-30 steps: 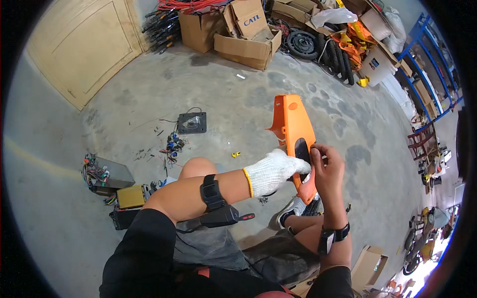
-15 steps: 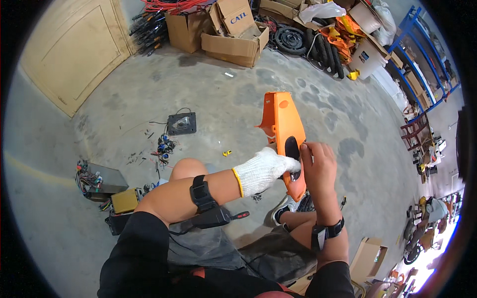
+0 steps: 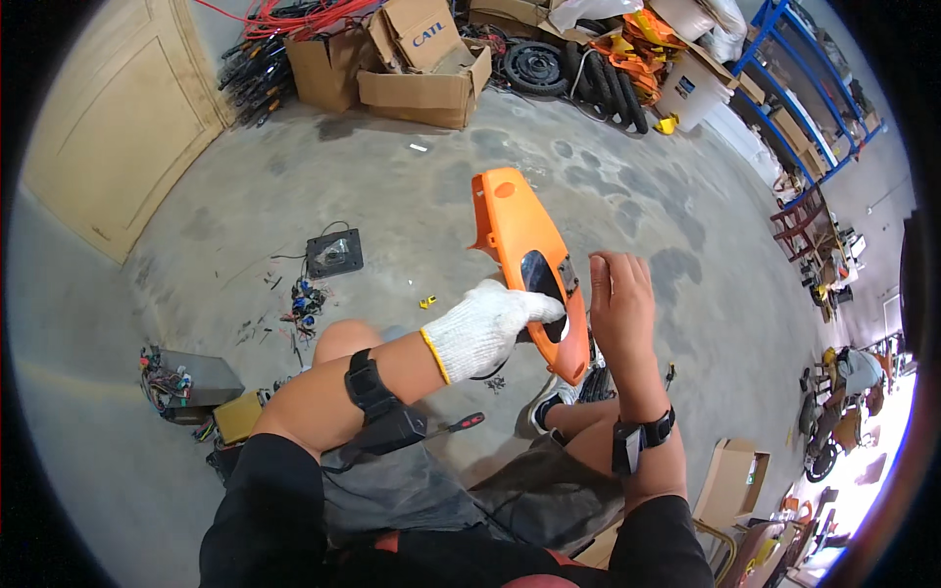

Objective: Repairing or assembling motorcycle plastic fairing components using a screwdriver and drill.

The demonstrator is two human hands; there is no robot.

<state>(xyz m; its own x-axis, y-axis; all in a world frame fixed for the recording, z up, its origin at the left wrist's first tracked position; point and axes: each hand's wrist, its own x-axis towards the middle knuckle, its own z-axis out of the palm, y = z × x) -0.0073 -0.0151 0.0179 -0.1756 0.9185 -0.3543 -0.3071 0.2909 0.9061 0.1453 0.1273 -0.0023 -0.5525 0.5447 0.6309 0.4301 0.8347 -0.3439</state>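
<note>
An orange plastic cover [image 3: 520,218] with a dark glossy oval panel is held up in front of me, tilted, its wide end pointing away. My left hand [image 3: 500,321], in a white knit glove with yellow trim, grips its near part, the thumb lying across the dark panel. Just right of the cover, and apart from it, is my bare right hand [image 3: 624,299]. Its fingertips and thumb are drawn together; whatever may be between them is too small to make out. A tool with a red-and-black handle [image 3: 468,421] lies over my lap, beside a black case [image 3: 392,433].
On the floor to the left are a black square part [image 3: 334,253], wire connectors [image 3: 307,304] and a grey metal box [image 3: 201,380]. Cardboard boxes [image 3: 421,96], a wheel [image 3: 535,67] and tyres stand along the back. Blue shelving [image 3: 784,73] rises at the right.
My right hand has moved off the cover's right edge. The cover has turned so its dark panel shows more, with my left hand still around it. The view has shifted slightly right.
</note>
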